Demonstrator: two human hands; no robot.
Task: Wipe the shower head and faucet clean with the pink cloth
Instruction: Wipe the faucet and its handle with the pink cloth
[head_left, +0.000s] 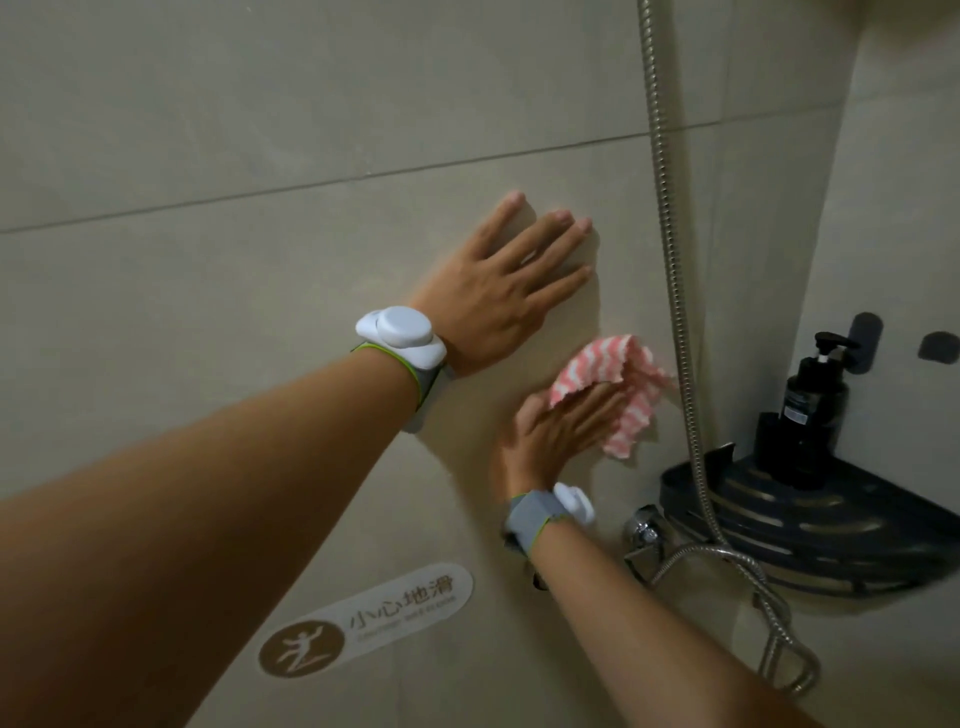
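My left hand (511, 280) lies flat against the beige wall tile, fingers spread, holding nothing. Below it my right hand (558, 434) presses the pink and white striped cloth (621, 387) against the same wall, fingers extended over the cloth. The chrome faucet (644, 535) sits lower right of my right wrist, beside the corner shelf. A metal shower hose (670, 249) runs down the wall just right of the cloth and loops under the faucet. The shower head is out of view.
A dark corner shelf (810, 525) holds a black pump bottle (813, 400) at the right. Two dark wall hooks (865, 338) sit above it. A slip-warning sticker (363, 621) is on the wall at lower left. Both wrists wear white devices on grey bands.
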